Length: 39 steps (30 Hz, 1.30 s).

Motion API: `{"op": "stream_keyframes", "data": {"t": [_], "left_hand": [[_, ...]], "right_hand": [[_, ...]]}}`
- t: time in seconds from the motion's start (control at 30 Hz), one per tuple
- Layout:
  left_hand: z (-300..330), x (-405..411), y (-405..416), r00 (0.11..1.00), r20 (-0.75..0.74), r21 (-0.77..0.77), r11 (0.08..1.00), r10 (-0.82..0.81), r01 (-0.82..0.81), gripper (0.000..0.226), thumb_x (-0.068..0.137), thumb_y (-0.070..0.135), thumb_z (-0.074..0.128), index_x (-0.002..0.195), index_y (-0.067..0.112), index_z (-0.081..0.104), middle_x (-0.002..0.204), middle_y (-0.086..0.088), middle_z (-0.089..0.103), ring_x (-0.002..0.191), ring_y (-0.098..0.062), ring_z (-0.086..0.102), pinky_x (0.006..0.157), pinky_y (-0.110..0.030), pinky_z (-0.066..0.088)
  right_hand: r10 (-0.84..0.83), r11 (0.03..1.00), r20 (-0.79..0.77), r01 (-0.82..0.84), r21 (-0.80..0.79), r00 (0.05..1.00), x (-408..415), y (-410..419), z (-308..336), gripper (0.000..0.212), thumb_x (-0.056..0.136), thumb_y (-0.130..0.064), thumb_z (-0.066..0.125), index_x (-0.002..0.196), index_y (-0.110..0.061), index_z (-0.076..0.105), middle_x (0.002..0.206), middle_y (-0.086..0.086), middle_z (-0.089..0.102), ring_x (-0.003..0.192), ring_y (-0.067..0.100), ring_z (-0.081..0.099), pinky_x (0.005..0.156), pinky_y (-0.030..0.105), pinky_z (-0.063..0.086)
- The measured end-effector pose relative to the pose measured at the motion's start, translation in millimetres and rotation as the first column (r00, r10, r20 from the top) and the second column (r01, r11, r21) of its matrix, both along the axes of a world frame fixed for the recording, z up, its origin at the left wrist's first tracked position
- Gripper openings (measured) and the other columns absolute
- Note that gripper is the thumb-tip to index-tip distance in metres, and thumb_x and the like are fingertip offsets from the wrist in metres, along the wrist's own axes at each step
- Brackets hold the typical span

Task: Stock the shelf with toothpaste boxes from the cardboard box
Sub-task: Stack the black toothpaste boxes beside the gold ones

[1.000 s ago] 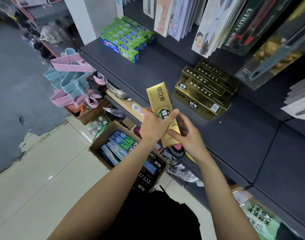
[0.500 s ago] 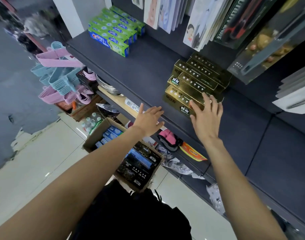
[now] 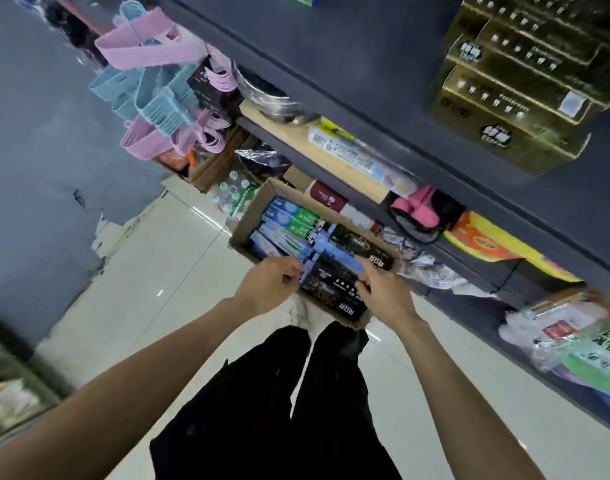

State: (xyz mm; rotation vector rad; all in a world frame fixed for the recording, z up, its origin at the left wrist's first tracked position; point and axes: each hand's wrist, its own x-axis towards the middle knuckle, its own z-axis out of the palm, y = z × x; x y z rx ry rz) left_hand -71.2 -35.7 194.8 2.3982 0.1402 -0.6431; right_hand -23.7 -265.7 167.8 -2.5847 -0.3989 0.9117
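An open cardboard box [image 3: 247, 220] stands on the floor below the shelf. It holds blue-green toothpaste boxes [image 3: 289, 220] at its far end and black toothpaste boxes [image 3: 360, 242] nearer me. Both hands reach down into it. My left hand [image 3: 269, 284] curls its fingers at the left end of a black toothpaste box [image 3: 331, 273], and my right hand [image 3: 383, 292] curls round its right end. Motion blur softens the grip. A stack of gold toothpaste boxes [image 3: 511, 98] lies on the dark shelf [image 3: 366, 46] at the upper right.
Pink and blue hangers [image 3: 151, 98] hang at the shelf's left end. Lower shelves hold steel bowls [image 3: 269, 98], pink slippers [image 3: 421, 209] and bagged goods [image 3: 487, 240]. Bottled water [image 3: 234, 195] stands behind the box. My dark trousers [image 3: 279, 410] are just below it on the white tiled floor.
The gold box went from my hands onto the shelf stack. Both hands then dropped from the shelf into the cardboard box, and my view tilted downward.
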Motion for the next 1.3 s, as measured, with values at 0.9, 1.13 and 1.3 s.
{"op": "stream_keyframes", "data": {"t": [0.9, 1.13, 1.3], "left_hand": [[-325, 58, -22, 0.959, -0.111, 0.114, 0.956, -0.259, 0.272, 0.068, 0.08, 0.028, 0.073, 0.138, 0.019, 0.039, 0.148, -0.005, 0.036, 0.136, -0.024, 0.033, 0.109, -0.039, 0.033], [-264, 65, 1, 0.961, -0.243, -0.434, 0.87, 0.136, -0.233, 0.038, 0.075, 0.021, 0.079, 0.098, 0.024, 0.049, 0.106, -0.004, 0.063, 0.101, -0.02, 0.06, 0.09, -0.036, 0.047], [-181, 50, 19, 0.783, -0.211, -0.673, 0.494, 0.585, -0.551, 0.047, 0.059, 0.021, 0.083, 0.099, 0.022, 0.059, 0.099, 0.007, 0.068, 0.102, -0.015, 0.062, 0.096, -0.041, 0.048]], "right_hand": [[0.143, 0.924, 0.275, -0.029, -0.382, 0.951, 54, 21, -287, 0.061, 0.083, -0.021, 0.068, 0.133, -0.008, 0.038, 0.12, 0.02, 0.055, 0.105, 0.036, 0.055, 0.09, 0.045, 0.046], [-0.221, 0.975, 0.104, 0.22, 0.014, 0.97, 53, 3, -200, 0.059, 0.086, -0.038, 0.063, 0.138, -0.028, 0.039, 0.134, 0.003, 0.052, 0.124, 0.027, 0.046, 0.104, 0.042, 0.039], [-0.584, 0.602, -0.459, 0.736, 0.309, 0.67, 30, -7, -115, 0.071, 0.066, -0.034, 0.083, 0.128, -0.033, 0.048, 0.115, -0.014, 0.057, 0.112, 0.014, 0.056, 0.1, 0.042, 0.045]]}}
